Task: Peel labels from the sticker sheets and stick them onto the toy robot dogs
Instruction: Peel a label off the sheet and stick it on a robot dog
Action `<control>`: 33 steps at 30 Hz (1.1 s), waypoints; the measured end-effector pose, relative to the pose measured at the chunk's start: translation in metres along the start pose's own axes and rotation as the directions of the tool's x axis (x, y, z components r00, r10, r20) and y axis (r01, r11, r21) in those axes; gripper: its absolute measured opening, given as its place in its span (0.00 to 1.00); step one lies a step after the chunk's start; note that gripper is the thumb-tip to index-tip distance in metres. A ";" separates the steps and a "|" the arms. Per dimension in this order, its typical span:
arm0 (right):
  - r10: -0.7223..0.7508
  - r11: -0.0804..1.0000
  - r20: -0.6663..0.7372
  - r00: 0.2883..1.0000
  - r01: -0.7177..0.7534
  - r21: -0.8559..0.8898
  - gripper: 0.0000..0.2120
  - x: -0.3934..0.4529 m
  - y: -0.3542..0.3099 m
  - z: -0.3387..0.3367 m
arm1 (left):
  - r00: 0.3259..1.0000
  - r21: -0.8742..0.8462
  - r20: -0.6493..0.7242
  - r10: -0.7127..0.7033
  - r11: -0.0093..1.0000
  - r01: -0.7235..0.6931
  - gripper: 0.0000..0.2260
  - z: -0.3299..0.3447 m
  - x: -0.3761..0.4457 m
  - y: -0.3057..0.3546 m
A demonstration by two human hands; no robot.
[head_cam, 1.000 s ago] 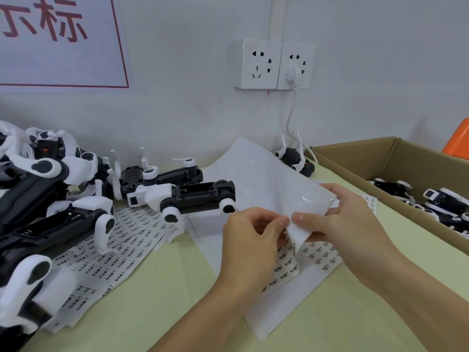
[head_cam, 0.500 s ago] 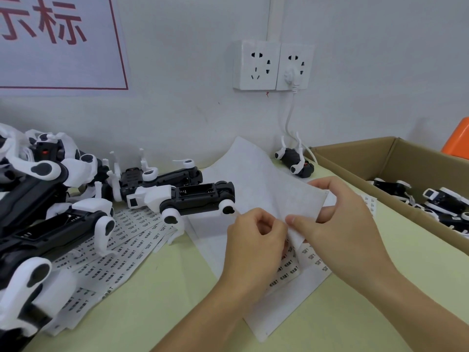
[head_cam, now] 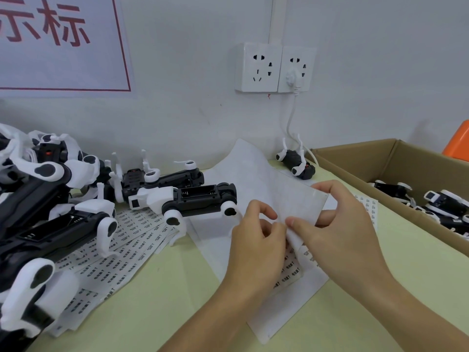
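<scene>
Sheet [head_cam: 295, 199] is held up over the worktop [head_cam: 162, 288], near the dog [head_cam: 187, 199]. The right hand [head_cam: 337, 224] pinches its folded edge, and the left hand [head_cam: 256, 229] picks at a label there. The tiny label could tear, curl or stick to a finger if pulled fast. Since half a second ago, the hands sit closer and the sheet is folded flatter.

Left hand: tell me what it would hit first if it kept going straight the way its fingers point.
The left hand points up and right, into the sticker sheet it pinches and toward the right hand. The sheet comes first, then probably the right hand's fingers; depth between them is unclear.
</scene>
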State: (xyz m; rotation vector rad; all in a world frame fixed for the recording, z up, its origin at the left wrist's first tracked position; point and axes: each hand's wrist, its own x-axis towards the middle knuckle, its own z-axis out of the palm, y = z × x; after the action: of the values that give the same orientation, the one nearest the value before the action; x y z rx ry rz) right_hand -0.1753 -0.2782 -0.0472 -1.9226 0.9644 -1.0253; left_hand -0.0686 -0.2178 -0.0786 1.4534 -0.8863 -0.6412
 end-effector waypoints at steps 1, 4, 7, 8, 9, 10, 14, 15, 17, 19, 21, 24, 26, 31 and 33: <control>0.004 1.000 -0.006 1.000 -0.004 0.013 0.18 0.000 0.000 0.000 | 1.000 -0.009 -0.004 0.016 1.000 -0.016 0.09 0.000 0.000 0.000; 0.008 0.999 -0.039 0.999 -0.007 0.039 0.19 0.001 0.001 0.000 | 0.993 -0.004 -0.036 0.109 0.994 -0.109 0.10 0.000 -0.002 0.002; 0.003 0.999 -0.053 0.999 -0.001 0.041 0.19 0.001 0.001 0.001 | 0.979 0.037 -0.078 0.186 0.982 -0.183 0.08 0.001 -0.002 0.001; 0.005 0.999 -0.056 0.998 -0.002 0.041 0.20 0.001 0.001 0.001 | 0.975 0.055 -0.090 0.202 0.979 -0.197 0.08 0.001 -0.001 0.001; 0.006 0.999 -0.059 0.998 -0.004 0.041 0.20 0.001 0.002 0.001 | 0.972 0.071 -0.100 0.214 0.976 -0.208 0.08 0.001 -0.001 0.001; 0.007 0.999 -0.062 0.998 -0.004 0.040 0.20 0.002 0.002 0.001 | 0.969 0.081 -0.106 0.224 0.973 -0.216 0.08 0.002 -0.001 0.001; 0.012 0.999 -0.067 0.998 -0.009 0.040 0.20 0.002 0.001 0.000 | 0.973 0.048 -0.127 0.193 0.981 -0.188 0.08 0.002 0.000 0.000; 0.015 0.999 -0.065 0.998 -0.012 0.041 0.20 0.002 0.001 0.001 | 0.978 0.032 -0.131 0.164 0.986 -0.161 0.08 0.002 0.001 0.000; 0.019 0.999 -0.063 0.998 -0.016 0.039 0.20 0.002 0.001 0.001 | 0.986 0.004 -0.135 0.100 0.995 -0.101 0.07 0.001 0.002 0.000; 0.024 0.999 -0.064 0.998 -0.022 0.041 0.20 0.001 0.000 0.000 | 0.991 -0.031 -0.134 0.032 0.999 -0.036 0.05 -0.001 0.003 0.001; 0.029 0.998 -0.063 0.998 -0.026 0.049 0.19 0.001 0.000 0.000 | 0.992 -0.047 -0.123 -0.031 0.999 0.026 0.04 -0.001 0.004 0.002; 0.031 0.998 -0.066 0.997 -0.027 0.055 0.19 0.000 -0.001 0.000 | 0.996 -0.002 -0.068 -0.054 0.999 0.054 0.09 -0.001 0.004 0.003; 0.020 0.999 -0.065 0.998 -0.018 0.042 0.20 -0.001 -0.002 0.000 | 0.997 0.017 -0.046 -0.057 0.998 0.058 0.10 -0.001 0.002 0.005; -0.039 0.999 -0.106 0.994 0.040 0.011 0.20 -0.001 0.000 0.001 | 0.997 0.019 -0.050 -0.066 0.998 0.067 0.10 -0.002 0.002 0.005; -0.046 0.999 -0.163 0.985 0.046 0.000 0.21 0.000 0.003 0.000 | 0.996 0.026 -0.062 -0.068 0.997 0.069 0.10 -0.002 0.002 0.005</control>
State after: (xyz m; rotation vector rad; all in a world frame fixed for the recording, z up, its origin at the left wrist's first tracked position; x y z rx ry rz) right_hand -0.1756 -0.2799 -0.0501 -1.8878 1.0119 -1.2262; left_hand -0.0669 -0.2180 -0.0738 1.5267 -0.8036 -0.6338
